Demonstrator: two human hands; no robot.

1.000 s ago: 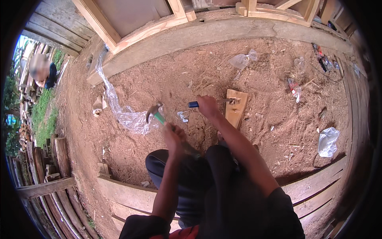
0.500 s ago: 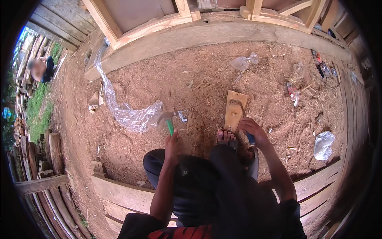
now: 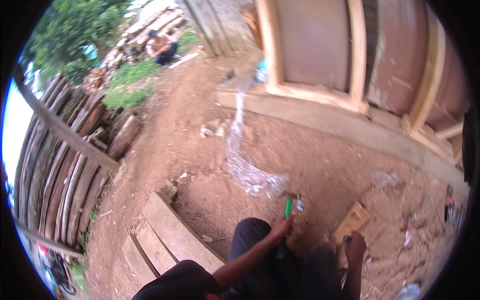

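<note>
The left hand has its fingers wrapped around a green-handled hammer; the right hand has its fingers curled around a dark-handled tool, its working end unclear. A wooden board lies on the dirt floor just beyond the right fingers. A darker patch near its far end suggests work begun; blur hides how much is done or left.

There are two near hands, one hammer, one chisel and one notched board
</note>
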